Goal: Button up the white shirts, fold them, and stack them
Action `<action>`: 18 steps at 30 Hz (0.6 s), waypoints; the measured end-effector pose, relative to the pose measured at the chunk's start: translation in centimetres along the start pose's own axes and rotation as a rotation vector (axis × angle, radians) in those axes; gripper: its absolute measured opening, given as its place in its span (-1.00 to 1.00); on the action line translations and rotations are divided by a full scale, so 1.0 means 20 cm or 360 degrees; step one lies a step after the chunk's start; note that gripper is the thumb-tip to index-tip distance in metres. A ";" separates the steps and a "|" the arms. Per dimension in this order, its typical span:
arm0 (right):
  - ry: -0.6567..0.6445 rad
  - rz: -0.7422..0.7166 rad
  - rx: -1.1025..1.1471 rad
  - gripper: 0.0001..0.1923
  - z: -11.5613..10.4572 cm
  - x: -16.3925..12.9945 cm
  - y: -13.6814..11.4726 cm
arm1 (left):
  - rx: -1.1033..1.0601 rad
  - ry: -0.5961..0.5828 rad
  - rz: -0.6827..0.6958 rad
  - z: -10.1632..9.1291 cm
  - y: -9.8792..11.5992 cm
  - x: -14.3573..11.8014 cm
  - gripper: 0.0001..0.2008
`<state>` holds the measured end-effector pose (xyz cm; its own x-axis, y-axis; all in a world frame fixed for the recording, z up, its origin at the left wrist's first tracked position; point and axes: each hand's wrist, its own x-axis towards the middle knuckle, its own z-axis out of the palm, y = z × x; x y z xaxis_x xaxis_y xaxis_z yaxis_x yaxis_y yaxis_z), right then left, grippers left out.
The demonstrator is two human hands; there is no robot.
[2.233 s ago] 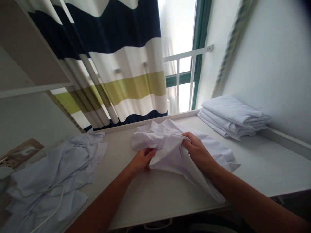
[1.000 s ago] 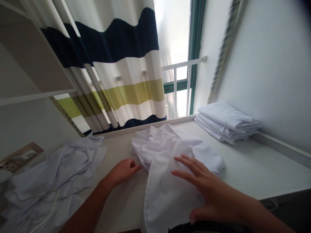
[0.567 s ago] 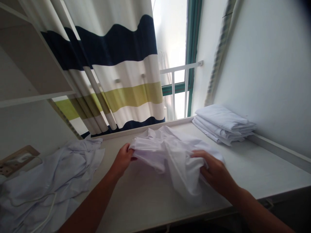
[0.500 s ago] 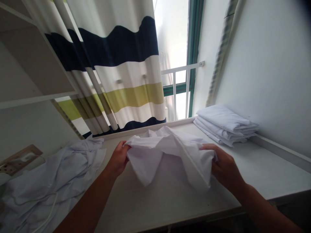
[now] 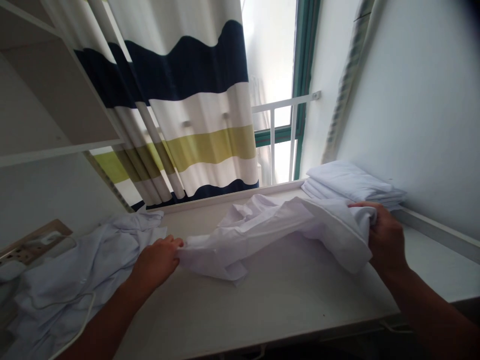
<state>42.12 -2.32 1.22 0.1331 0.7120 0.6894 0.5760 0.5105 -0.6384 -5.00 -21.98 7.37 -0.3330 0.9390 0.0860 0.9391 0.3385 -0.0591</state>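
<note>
White cloth [image 5: 277,230] stretches above the table [image 5: 285,305], pinched at one end by the closed fingers of the left hand [image 5: 155,260] and bunched at the other in the right hand [image 5: 386,237]. Folded cloths [image 5: 352,185] are stacked just beyond the right hand, and crumpled cloth [image 5: 82,270] lies beside the left.

White garment [image 5: 277,227], seemingly plain; navy, white and lime striped curtain [image 5: 195,110].

Striped curtain [image 5: 187,100] beside a bright green-framed window [image 5: 300,100], white wall [image 5: 423,100], pale tabletop [image 5: 281,300].
</note>
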 end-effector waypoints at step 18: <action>-0.1489 -0.0784 0.0363 -0.79 0.18 -0.37 -0.38 | -0.0392 0.1708 -0.0146 -0.50 -0.10 0.32 -0.77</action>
<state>33.79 -9.84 -0.26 -0.7965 0.4402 0.4145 0.2211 0.8501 -0.4780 -8.28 -17.21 18.00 -0.2679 0.3296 0.9053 0.9454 0.2707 0.1812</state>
